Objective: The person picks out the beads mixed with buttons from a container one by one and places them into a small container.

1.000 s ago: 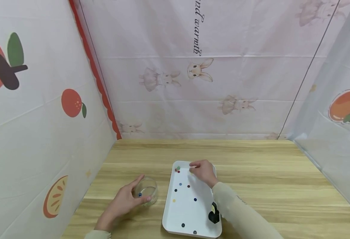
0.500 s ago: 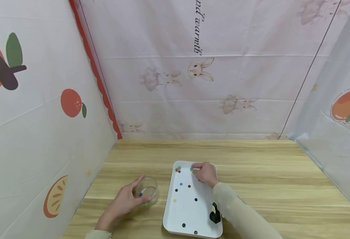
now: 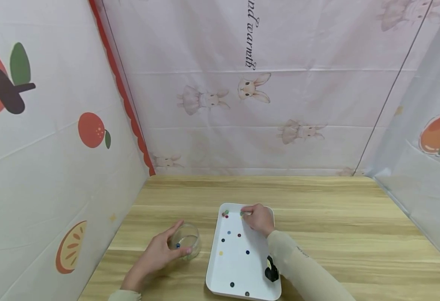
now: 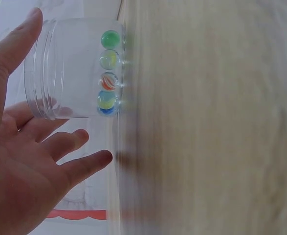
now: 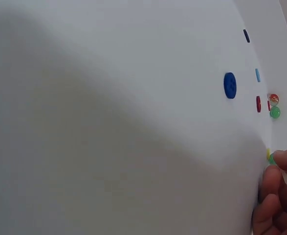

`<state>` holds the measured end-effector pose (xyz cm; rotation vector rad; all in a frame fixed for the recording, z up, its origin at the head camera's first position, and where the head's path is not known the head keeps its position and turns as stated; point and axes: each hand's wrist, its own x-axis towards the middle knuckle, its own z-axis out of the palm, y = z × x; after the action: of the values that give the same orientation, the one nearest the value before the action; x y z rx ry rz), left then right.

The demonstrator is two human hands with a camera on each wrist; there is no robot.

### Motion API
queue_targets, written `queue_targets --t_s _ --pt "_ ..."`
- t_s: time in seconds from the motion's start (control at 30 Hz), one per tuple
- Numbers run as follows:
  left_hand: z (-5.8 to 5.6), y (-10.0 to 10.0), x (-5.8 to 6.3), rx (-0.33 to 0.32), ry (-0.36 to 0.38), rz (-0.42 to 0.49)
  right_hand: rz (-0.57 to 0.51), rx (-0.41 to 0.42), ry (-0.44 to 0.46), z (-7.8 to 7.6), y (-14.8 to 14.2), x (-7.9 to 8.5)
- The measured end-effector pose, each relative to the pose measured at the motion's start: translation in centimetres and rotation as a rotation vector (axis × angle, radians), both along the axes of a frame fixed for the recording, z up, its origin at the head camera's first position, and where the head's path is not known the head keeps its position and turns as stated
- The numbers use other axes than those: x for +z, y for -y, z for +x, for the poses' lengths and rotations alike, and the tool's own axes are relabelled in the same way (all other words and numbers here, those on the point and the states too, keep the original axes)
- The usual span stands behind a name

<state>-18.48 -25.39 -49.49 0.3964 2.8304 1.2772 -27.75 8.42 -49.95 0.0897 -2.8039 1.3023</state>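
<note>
My left hand point(image 3: 158, 251) holds a clear jar point(image 3: 192, 241) on the wood table, thumb on one side and fingers on the other. Several glass marbles point(image 4: 108, 81) lie on the jar's bottom in the left wrist view. At the far end of a white tray point(image 3: 238, 267), my right hand point(image 3: 259, 218) has thumb and forefinger on a green marble point(image 5: 272, 159), which they partly cover. A yellow button point(image 5: 268, 153) sits right beside that marble. Another green marble point(image 5: 275, 112) and a red-and-clear marble point(image 5: 273, 99) lie in the far left corner of the tray.
Several flat buttons are scattered over the tray, among them a dark blue button point(image 3: 247, 252), a yellow button point(image 3: 221, 253) and a red button point(image 3: 239, 235). A black device point(image 3: 271, 271) with a yellow label is by the right sleeve. Printed sheets point(image 3: 220, 104) wall the table in.
My right fingers have shifted slightly at the tray's far end, and the green marble, hidden a second ago, now shows at their tips. My left hand and the jar stay in place.
</note>
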Motion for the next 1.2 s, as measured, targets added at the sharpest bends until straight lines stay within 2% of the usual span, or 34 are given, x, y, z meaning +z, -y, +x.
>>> queue_targets --t_s 0.47,0.8,1.03,1.1,1.2 --pt "-0.1 0.0 -0.2 0.000 0.013 0.000 0.123 -0.022 -0.082 -0.2 -0.2 -0.4" --pt "-0.1 -0.1 -0.3 0.010 0.004 -0.008 0.064 -0.018 -0.058 -0.1 -0.2 -0.4" --pt "0.0 -0.2 -0.2 0.007 0.004 0.000 -0.035 0.006 -0.007 -0.1 -0.2 0.1" --pt "0.1 -0.2 -0.2 0.008 0.005 0.002 -0.052 0.018 -0.009 -0.1 -0.2 0.4" --pt "0.1 -0.3 -0.2 0.012 0.007 0.000 -0.119 0.047 0.038 0.0 0.2 1.2"
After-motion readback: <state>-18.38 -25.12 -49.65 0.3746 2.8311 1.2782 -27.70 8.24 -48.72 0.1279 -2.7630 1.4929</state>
